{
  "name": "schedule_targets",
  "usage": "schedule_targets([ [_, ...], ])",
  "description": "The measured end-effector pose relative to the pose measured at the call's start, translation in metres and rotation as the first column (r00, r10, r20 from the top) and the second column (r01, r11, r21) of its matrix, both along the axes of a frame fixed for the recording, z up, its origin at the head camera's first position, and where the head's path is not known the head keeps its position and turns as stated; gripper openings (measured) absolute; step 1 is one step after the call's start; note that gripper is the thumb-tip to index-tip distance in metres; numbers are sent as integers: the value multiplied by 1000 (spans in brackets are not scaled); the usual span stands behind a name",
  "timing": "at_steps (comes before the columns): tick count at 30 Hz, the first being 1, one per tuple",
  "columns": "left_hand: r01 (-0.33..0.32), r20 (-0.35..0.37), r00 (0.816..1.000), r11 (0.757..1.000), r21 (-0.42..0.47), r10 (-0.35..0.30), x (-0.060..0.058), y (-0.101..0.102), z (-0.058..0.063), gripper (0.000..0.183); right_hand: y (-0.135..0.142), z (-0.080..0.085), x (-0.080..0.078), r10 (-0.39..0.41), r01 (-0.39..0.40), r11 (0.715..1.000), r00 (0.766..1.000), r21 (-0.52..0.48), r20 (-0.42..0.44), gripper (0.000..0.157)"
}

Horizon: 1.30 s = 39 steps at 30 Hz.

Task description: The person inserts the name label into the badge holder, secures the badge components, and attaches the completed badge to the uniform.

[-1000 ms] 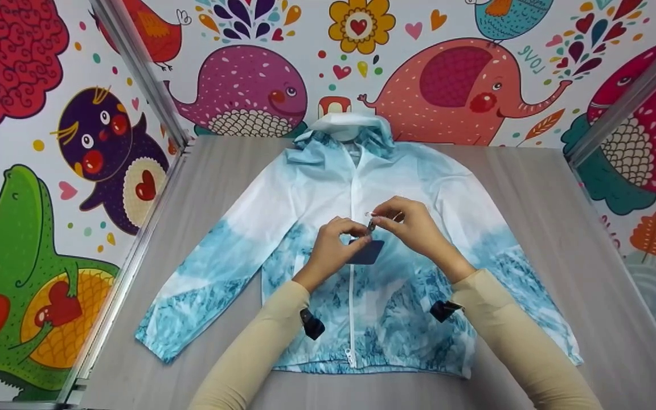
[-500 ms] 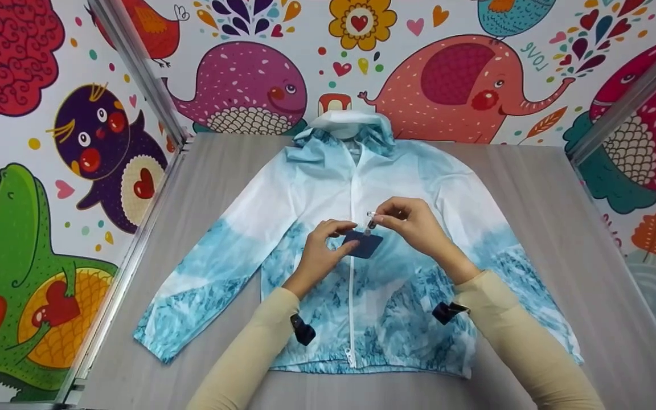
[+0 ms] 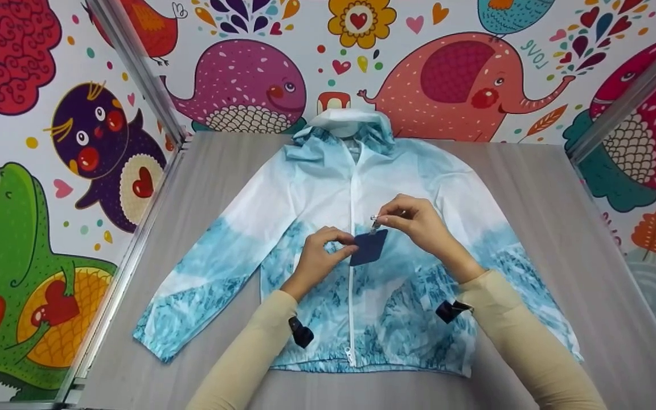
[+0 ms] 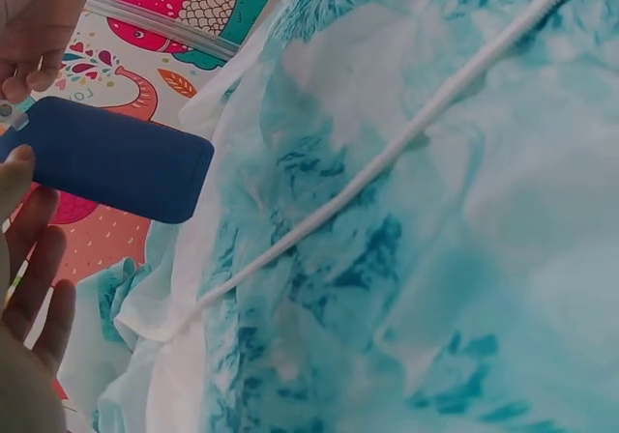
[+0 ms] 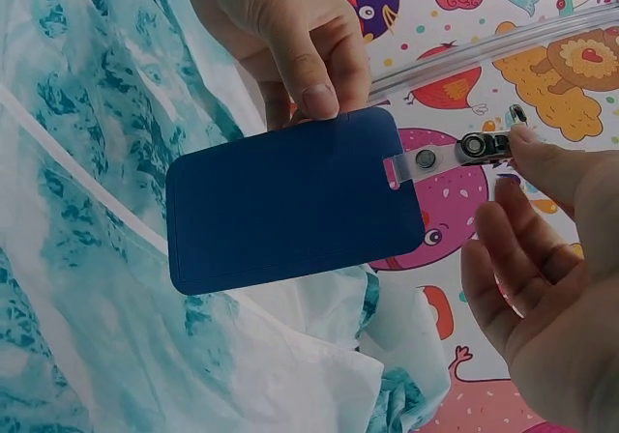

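Observation:
A blue badge holder (image 3: 369, 248) is held over the front of a white and teal hooded jacket (image 3: 322, 196). My left hand (image 3: 319, 256) pinches its left edge between thumb and fingers. At the slotted end, a clear strap (image 5: 426, 159) joins the holder to a metal badge clip (image 5: 488, 146). Thumb and forefinger of my right hand (image 3: 419, 230) pinch that clip, while the other fingers curl loosely below in the right wrist view. The left wrist view shows the holder's broad blue face, with the left fingertips at its end.
The jacket lies spread on a wood-grain table (image 3: 214, 165), sleeves out, hood toward the back wall. Its white zipper (image 3: 352, 307) runs down the middle to a pull at the hem. Walls printed with cartoon animals and metal frame bars (image 3: 140, 74) enclose the table.
My left hand has moved from near the clip down to the holder's left edge. The badge holder has turned so its broad face shows more. The right hand keeps its pinch, nearly in place.

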<state>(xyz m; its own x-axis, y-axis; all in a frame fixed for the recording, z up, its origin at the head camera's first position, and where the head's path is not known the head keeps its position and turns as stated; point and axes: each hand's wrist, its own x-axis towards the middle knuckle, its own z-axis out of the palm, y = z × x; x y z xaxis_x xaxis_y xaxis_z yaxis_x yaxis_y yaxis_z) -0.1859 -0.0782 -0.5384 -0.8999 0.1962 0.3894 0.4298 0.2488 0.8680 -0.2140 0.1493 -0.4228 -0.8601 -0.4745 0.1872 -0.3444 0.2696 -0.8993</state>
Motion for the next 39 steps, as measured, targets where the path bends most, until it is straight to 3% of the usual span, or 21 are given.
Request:
schedule_targets([
  [5, -55, -132, 990, 995, -89, 43, 1, 4, 3, 10, 2, -2, 1, 6, -6, 1000, 1000, 4, -4, 16],
  [10, -154, -273, 957, 971, -182, 100, 5, 8, 8, 6, 3, -4, 3, -7, 7, 1000, 1000, 22, 4, 18],
  [17, -278, -372, 911, 929, -243, 175, 7, 15, 11, 7, -5, -9, 9, -134, 134, 990, 991, 44, -8, 18],
  [22, -358, -413, 881, 894, -269, 229, 7, 21, 15, 8, -16, -16, 11, -259, 259, 966, 964, 2, -59, 22],
  [27, -438, -453, 849, 844, -310, 274, 4, 32, 16, 10, -25, -23, 7, -396, 390, 918, 914, -74, -92, 17],
  [29, -445, -444, 851, 833, -328, 279, 2, 36, 16, 9, -27, -26, 3, -434, 426, 899, 897, -97, -85, 18],
  [31, -428, -416, 868, 836, -344, 272, -1, 40, 16, 6, -28, -28, -2, -451, 442, 887, 891, -137, -50, 22],
  [36, -325, -281, 931, 883, -338, 235, -8, 43, 13, 21, -26, -31, -20, -445, 460, 841, 888, -286, 119, 27],
  [39, -286, -210, 951, 898, -333, 225, -14, 41, 11, 25, -23, -32, -32, -441, 475, 815, 880, -333, 178, 22],
])
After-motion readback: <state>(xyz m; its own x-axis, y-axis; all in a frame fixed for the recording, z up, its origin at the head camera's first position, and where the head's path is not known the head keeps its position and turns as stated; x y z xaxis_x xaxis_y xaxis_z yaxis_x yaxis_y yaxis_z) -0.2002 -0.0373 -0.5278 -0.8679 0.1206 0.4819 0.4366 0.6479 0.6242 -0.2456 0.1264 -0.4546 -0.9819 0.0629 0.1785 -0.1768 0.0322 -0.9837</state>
